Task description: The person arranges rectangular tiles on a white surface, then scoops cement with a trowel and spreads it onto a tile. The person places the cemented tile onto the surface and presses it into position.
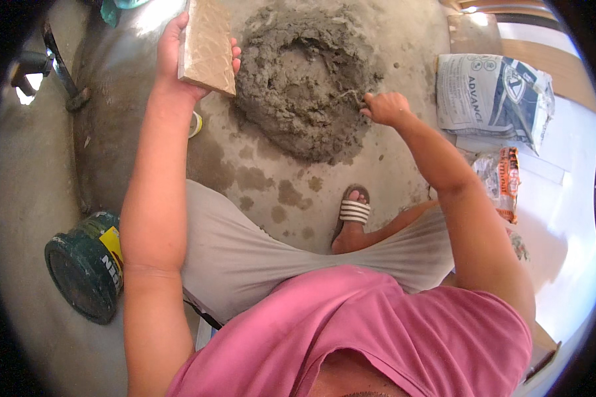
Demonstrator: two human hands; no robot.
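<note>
Biggest thing we've got: the ring-shaped, wet-looking mortar heap [311, 112] on the floor [391, 172]. Next, the tan tile [206, 49], raised just left of it — left hand [169, 69] spread part-way behind it, thumb and fingertips gripping opposite edges. Slack grip or wet fingers, and we'd probably drop it. Right hand [387, 108] curled nearly closed by the heap's right edge — we can't tell what it holds; pushing too hard there could breach the rim.
</note>
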